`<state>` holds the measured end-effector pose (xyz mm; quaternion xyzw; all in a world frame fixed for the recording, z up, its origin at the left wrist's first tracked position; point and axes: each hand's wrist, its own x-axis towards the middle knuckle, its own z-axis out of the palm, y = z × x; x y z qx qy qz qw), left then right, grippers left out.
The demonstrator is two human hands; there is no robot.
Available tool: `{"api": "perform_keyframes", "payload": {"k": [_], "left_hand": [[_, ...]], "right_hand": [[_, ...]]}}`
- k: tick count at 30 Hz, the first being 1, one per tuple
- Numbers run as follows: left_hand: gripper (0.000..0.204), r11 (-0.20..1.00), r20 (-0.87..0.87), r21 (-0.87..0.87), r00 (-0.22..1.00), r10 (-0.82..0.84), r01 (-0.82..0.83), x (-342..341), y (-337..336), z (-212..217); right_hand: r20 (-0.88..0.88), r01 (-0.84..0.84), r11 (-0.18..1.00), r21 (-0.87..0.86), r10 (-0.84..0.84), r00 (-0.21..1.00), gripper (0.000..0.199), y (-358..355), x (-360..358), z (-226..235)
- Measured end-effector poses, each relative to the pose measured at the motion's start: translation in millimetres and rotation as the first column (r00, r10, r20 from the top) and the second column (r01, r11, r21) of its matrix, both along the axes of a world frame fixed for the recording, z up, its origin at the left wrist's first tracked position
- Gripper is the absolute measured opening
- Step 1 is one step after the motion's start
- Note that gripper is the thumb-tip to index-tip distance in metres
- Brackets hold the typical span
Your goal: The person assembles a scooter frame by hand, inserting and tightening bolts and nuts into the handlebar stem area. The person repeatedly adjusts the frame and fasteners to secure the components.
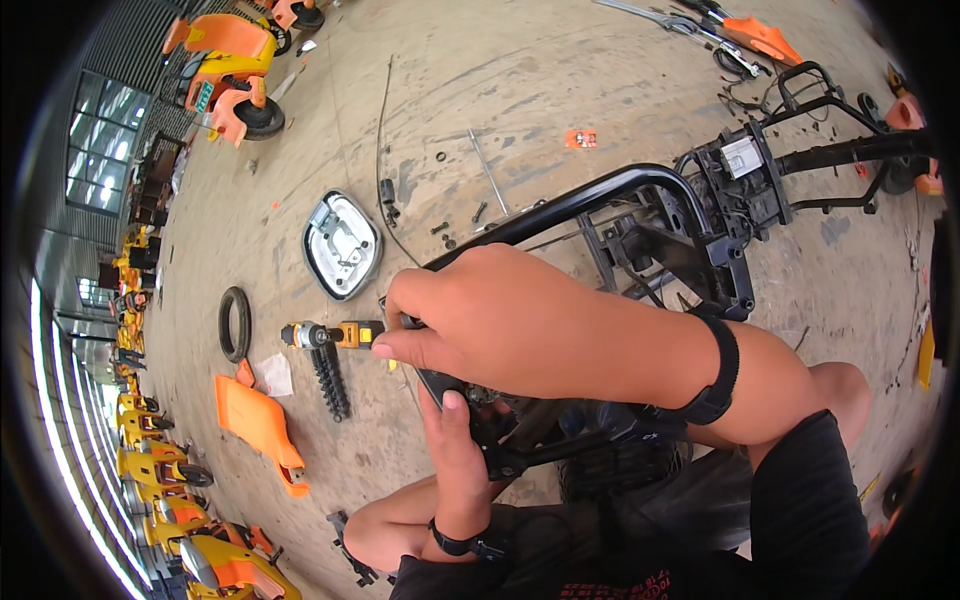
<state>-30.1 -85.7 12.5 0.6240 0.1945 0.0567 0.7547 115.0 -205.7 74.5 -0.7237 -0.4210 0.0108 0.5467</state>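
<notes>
A black tubular vehicle frame (610,185) lies across the floor in front of me. Reaching over it from the right, my right hand (480,310) is closed at the frame's near left end, thumb and fingertips pinched together. What they grip is hidden behind the hand. Lower down, my left hand (455,440) is wrapped round a black part of the frame, its thumb along the side and its other fingers mostly out of sight. Just left of the right fingertips, a yellow and grey cordless power tool (358,334) lies on the floor beside a black coiled spring part (330,383).
Left of the frame lie a silver-edged cover (343,247), a black ring-shaped tyre (235,324) and an orange body panel (262,420). Beyond are a black cable (380,140), a metal rod (487,170) and loose bolts (480,212). Yellow scooters (160,460) line the left side.
</notes>
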Motion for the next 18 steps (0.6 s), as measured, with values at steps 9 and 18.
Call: {"api": "perform_keyframes", "payload": {"k": [9,18], "left_hand": [[0.051,1.0,-0.018,-0.017,1.0,0.017,-0.017,-3,1,-2],[0.052,0.999,0.001,0.037,1.0,0.025,-0.025,1,-4,4]], "right_hand": [[-0.101,0.083,0.993,0.079,-0.075,0.992,0.039,-3,0,5],[-0.406,0.157,0.983,0.095,-0.105,0.908,0.047,0,5,8]]}}
